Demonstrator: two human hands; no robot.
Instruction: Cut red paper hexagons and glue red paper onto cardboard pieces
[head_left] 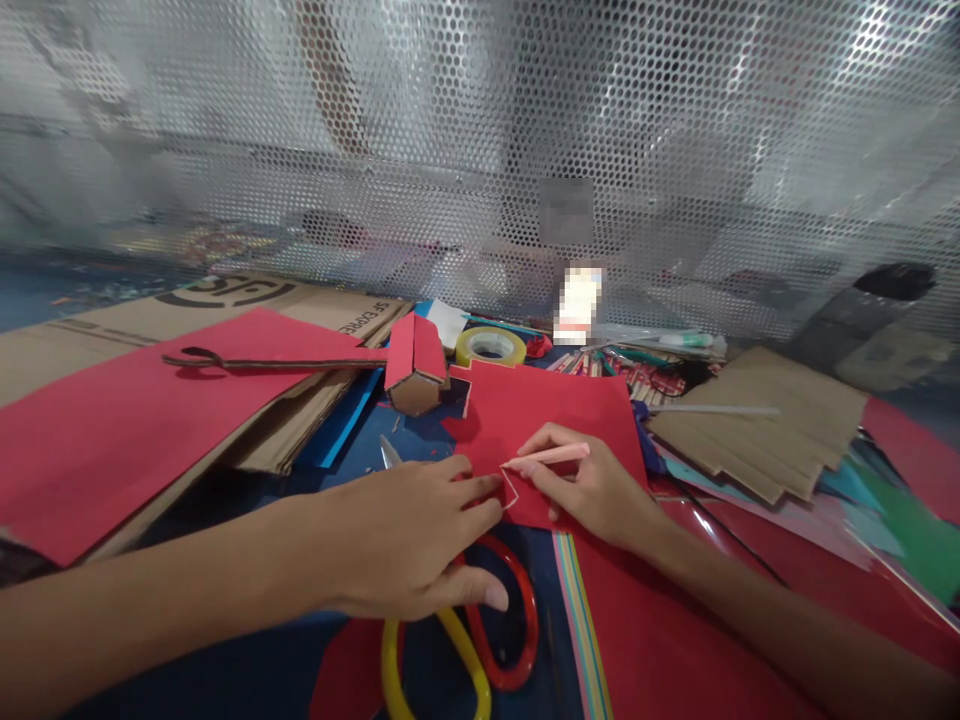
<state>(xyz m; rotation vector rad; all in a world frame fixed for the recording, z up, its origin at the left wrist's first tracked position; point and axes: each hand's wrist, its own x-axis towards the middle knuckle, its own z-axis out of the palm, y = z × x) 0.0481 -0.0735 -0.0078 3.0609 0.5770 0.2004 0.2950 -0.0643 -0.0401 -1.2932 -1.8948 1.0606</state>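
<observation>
My right hand (592, 490) is closed around a pink pen (551, 457). The pen's tip touches a red sheet of paper (555, 400), next to a small pale angled line (514, 490). I cannot tell whether that line is drawn or a cut edge. My left hand (420, 530) rests at the sheet's near left, fingertips on it by the pale line and thumb apart. Under and below this hand lie scissors with red and yellow handles (529, 620), their blade tip showing beyond the wrist. A house-shaped cardboard piece with red covering (415, 365) stands behind the left hand.
Cardboard and a large red sheet (172, 420) lie at left. A tape roll (491, 346) and a lit, blurred phone-like screen (577, 305) are at the back, before a perforated metal panel (450, 150). At right are brown cardboard pieces (757, 420) and a stack of coloured paper (581, 630).
</observation>
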